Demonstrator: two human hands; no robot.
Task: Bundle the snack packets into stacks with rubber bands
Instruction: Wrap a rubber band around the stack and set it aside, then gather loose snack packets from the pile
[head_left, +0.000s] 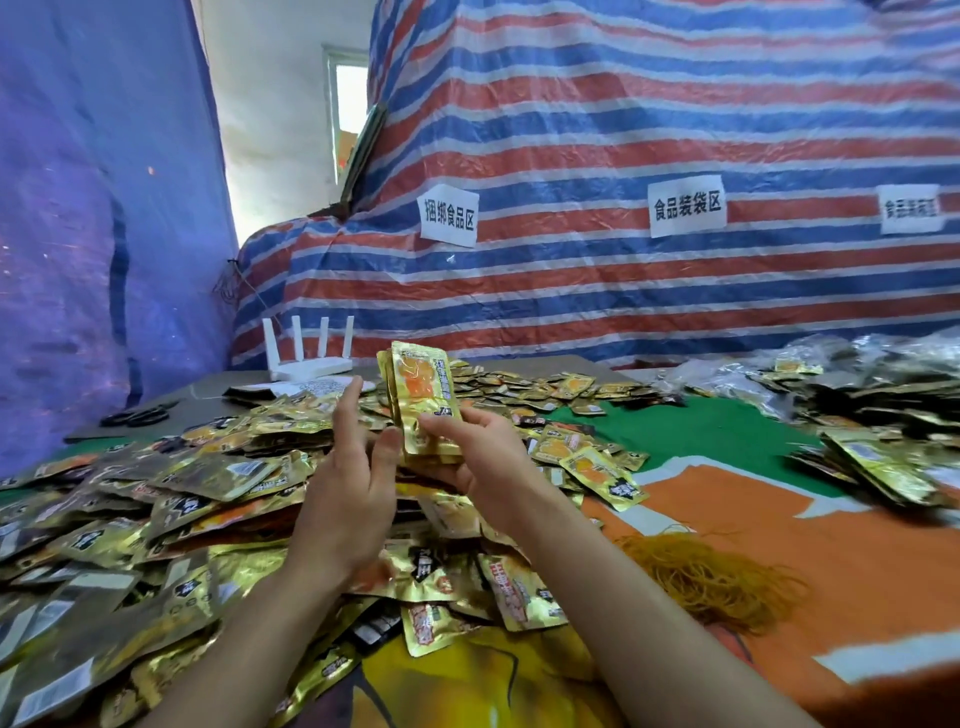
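Note:
A stack of gold snack packets (422, 395) stands upright above the table, its orange-printed face toward me. My right hand (480, 454) grips its lower end, thumb across the front. My left hand (350, 478) is beside the stack's left edge, fingers straight and pointing up, touching or nearly touching it. A big heap of loose gold packets (171, 499) covers the table at the left and under my hands. A pile of orange-brown rubber bands (711, 577) lies on the cloth to the right of my right forearm.
A white router with four antennas (309, 356) stands at the back, black scissors (137, 415) at the back left. More packets and clear bags (883, 395) pile up at the right. A striped tarp with paper signs (685, 210) walls the far side. The cloth is green and orange (727, 431).

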